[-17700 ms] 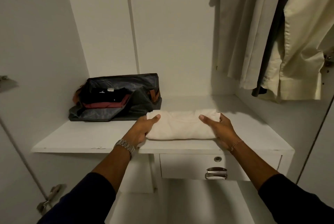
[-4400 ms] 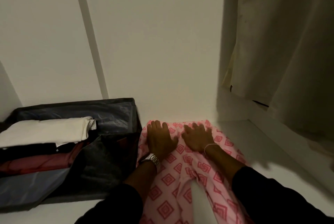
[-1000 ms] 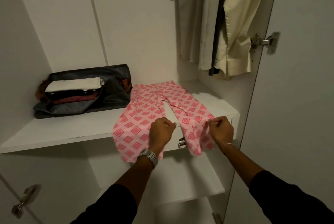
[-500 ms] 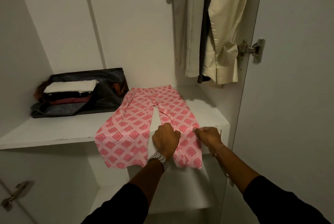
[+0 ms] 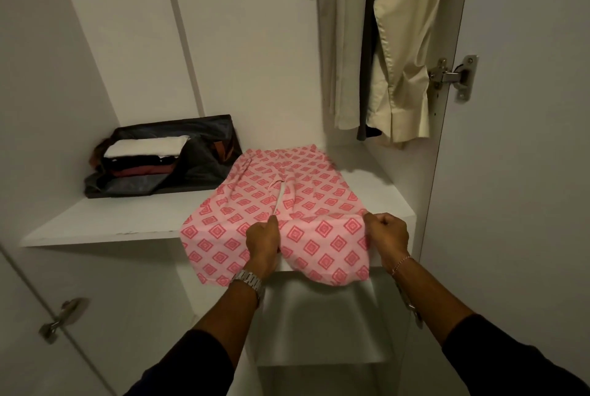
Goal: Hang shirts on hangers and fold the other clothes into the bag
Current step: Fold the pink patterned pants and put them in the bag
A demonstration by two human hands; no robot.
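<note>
Pink patterned trousers [image 5: 255, 194] lie spread on the white wardrobe shelf [image 5: 105, 223], waist at the back, both legs hanging over the front edge. My left hand [image 5: 263, 240] pinches the inner edge of the right trouser leg. My right hand [image 5: 386, 233] grips that leg's outer edge, holding the fabric stretched between the two. A dark bag [image 5: 204, 159] lies open at the shelf's back left with a white folded garment [image 5: 147, 147] on top of dark and red folded clothes.
Beige and cream shirts [image 5: 399, 44] hang at the upper right, above the shelf's right end. The open wardrobe door with its metal hinge [image 5: 453, 76] stands at the right. A lower shelf [image 5: 319, 316] sits beneath my forearms.
My right hand has moved right along the shelf edge, spreading the right trouser leg wider. The trousers' legs now lie closer together with only a narrow gap.
</note>
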